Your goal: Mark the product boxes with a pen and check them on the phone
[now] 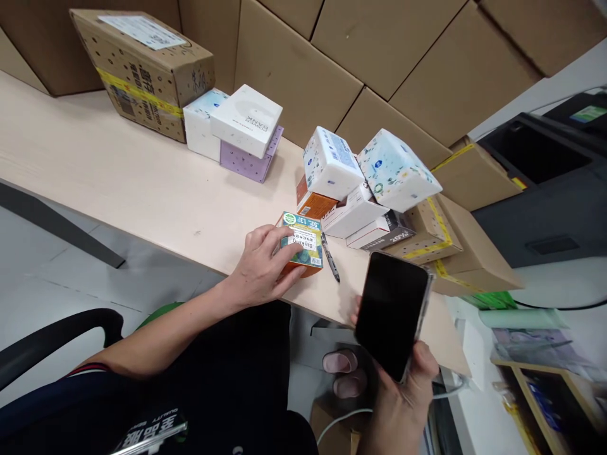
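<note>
My left hand (265, 262) is on a small colourful box (307, 239) that sits on the table. Its fingers lie across the labelled top and the thumb presses against the near side. In my right hand (403, 395) is a smartphone (392, 313), gripped along its edges, with its dark screen facing up at me. It is held over the table's front edge. A pen (331, 258) lies just right of the small box, between it and the phone.
Behind stand tissue packs (332, 161) stacked on several boxes. Farther left, a white power bank box (246, 117) tops a purple box (246, 161), beside a taped carton (142, 76). Large cartons (294, 76) line the back. A chair arm (61, 332) is at lower left.
</note>
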Demonstrator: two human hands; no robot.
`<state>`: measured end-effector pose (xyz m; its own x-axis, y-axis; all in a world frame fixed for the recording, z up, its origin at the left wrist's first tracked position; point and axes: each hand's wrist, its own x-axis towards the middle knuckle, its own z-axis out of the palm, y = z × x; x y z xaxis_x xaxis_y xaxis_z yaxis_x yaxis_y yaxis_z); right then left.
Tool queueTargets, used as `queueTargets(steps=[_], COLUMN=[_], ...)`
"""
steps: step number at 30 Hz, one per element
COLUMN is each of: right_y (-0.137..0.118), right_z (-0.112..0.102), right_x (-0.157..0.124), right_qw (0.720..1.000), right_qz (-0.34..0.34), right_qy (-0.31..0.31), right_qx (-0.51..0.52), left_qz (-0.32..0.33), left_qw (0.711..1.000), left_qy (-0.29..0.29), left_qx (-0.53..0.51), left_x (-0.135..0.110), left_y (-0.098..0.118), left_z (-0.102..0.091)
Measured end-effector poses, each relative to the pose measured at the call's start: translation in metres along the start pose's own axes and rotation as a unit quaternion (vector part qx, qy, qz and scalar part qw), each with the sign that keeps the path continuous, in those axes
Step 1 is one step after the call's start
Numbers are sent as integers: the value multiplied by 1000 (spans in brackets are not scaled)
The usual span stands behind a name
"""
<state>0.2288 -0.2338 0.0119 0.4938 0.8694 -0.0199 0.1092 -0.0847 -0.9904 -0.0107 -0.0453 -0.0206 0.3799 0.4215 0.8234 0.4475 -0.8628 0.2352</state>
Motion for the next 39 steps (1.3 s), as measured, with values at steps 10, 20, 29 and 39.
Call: queueTargets(steps=[10,20,29,39], right_y=[-19,-29,-25,-28], right_z=[110,140,148,149], right_x=[15,19,24,22], right_qw=[856,773,787,813], right_qz=[214,223,210,209], right_qy=[-206,-336,-361,-333], right_qx=[423,490,454,429], left_qz=[-3,10,-11,14], left_qw=[1000,1000,1000,1000], left_qy=[0,-15,13,-5], left_qx=[-5,15,-24,-3], left_x=[-1,-9,-4,-2], left_y=[0,-7,-5,-7], left_z=[2,7,7,1])
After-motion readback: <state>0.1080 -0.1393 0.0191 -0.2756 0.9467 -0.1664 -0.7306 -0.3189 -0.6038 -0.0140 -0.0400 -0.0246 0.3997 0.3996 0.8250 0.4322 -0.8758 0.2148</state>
